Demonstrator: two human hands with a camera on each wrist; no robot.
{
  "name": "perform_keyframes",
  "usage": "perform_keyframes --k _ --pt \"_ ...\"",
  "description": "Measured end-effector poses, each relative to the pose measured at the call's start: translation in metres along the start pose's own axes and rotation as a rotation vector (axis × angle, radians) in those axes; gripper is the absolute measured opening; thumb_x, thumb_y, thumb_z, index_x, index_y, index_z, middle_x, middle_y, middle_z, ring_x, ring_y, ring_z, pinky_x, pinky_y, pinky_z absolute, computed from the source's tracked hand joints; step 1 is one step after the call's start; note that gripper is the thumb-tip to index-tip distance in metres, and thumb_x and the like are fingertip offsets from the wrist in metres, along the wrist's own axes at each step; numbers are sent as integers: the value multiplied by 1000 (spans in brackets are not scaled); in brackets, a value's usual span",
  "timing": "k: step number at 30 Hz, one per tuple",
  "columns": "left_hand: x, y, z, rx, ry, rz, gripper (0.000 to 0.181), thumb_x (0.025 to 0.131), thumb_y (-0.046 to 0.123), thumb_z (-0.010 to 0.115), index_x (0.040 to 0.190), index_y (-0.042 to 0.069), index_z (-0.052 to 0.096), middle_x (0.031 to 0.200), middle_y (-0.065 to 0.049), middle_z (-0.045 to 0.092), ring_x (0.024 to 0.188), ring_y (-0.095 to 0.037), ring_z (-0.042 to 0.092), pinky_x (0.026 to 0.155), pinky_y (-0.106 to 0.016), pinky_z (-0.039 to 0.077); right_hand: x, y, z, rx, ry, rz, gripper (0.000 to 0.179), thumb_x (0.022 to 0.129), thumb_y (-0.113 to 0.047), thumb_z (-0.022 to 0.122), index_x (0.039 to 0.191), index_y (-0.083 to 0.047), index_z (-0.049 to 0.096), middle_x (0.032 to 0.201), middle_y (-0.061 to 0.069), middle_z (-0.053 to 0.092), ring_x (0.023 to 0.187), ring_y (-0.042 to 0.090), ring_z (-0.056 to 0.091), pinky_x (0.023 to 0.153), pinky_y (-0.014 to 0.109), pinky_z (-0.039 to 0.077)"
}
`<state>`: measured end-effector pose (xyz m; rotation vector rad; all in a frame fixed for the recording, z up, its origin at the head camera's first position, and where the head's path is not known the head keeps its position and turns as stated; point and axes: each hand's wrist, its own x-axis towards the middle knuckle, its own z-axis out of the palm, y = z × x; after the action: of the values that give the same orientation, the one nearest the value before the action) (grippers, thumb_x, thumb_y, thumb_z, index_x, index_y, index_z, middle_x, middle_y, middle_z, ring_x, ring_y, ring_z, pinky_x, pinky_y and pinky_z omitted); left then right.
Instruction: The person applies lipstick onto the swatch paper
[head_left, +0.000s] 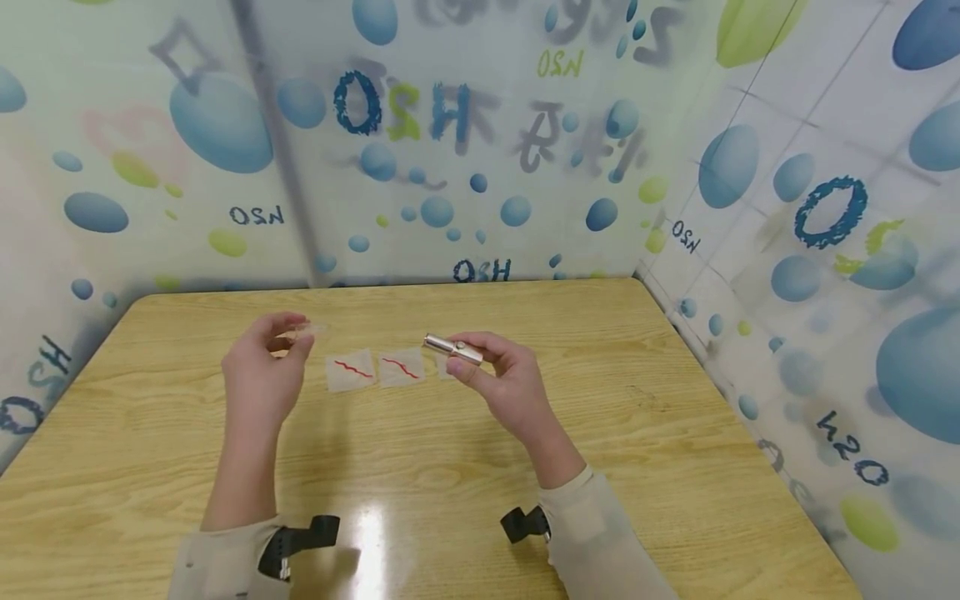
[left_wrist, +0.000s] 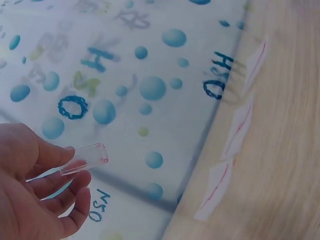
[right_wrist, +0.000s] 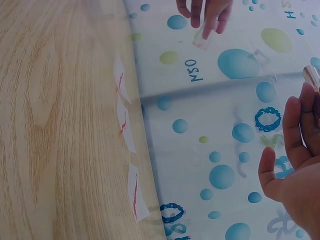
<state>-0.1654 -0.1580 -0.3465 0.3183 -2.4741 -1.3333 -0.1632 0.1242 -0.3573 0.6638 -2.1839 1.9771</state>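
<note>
My left hand (head_left: 264, 362) pinches a small clear plastic cap (left_wrist: 84, 159) between thumb and fingers, above the table's left part. Red smears mark the cap's far end. A slim, shiny pinkish-silver tube, which looks like a lipstick (head_left: 453, 348), is held by my right hand (head_left: 501, 379) between thumb and fingers. It lies nearly level, its narrower end towards the left. Beneath and between the hands are a left paper piece (head_left: 360, 379), a middle paper piece (head_left: 390, 375) and a right paper piece (right_wrist: 134, 192), each with a red line. In the head view my right hand partly covers the right one.
The wood-grain table (head_left: 420, 475) runs back to a wall covering (head_left: 480, 242) printed with blue and green bubbles and lettering. A similar side wall (head_left: 795, 333) borders the table's right edge. Dark straps with small mounts (head_left: 300, 540) sit on both sleeves.
</note>
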Motion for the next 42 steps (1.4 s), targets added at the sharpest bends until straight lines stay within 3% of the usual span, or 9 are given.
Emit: perform_keyframes --k 4,9,17,22,27,31,42 --pt "-6 10 -2 -28 -1 -5 30 99 30 58 126 18 63 127 -2 63 110 -20 59 66 -18 50 0 1 1 0 -2 -1 25 91 -17 71 114 -9 70 109 13 71 96 13 64 88 33 55" --pt "-12 19 -2 -95 -51 -6 29 98 30 60 125 21 63 128 2 62 106 -13 59 73 -18 50 0 1 2 4 -3 -6 25 91 -14 70 115 -8 70 109 14 71 97 13 64 89 32 54" --pt "-20 33 -4 -461 -175 37 34 89 21 73 121 11 67 109 7 72 96 -10 62 75 -14 50 0 1 2 23 2 -18 25 91 -13 70 116 -8 68 111 14 69 97 19 64 83 30 53" --pt "-26 41 -4 -580 -273 70 36 87 18 75 120 6 67 106 4 74 96 -10 69 78 -17 54 0 2 3 51 -6 -32 27 91 -15 70 117 -8 68 112 14 69 99 29 63 82 31 55" --pt "-31 43 -1 -619 -332 90 34 89 14 73 120 3 65 110 5 74 99 -9 71 81 -19 55 -1 3 4 98 -13 -31 30 92 -16 70 119 -6 67 114 16 69 100 27 65 83 32 57" --pt "-34 41 3 -645 -360 115 33 89 9 71 121 0 64 110 5 74 97 -9 71 82 -19 56 -2 2 5 132 -3 -11 32 90 -19 72 119 -7 68 114 10 70 103 20 67 84 30 57" --pt "-43 42 13 -590 -422 147 33 90 14 71 121 4 66 110 0 72 97 -12 70 89 -20 55 -4 2 8 195 -3 8 34 90 -17 72 120 -1 66 109 6 70 95 12 66 82 26 57"
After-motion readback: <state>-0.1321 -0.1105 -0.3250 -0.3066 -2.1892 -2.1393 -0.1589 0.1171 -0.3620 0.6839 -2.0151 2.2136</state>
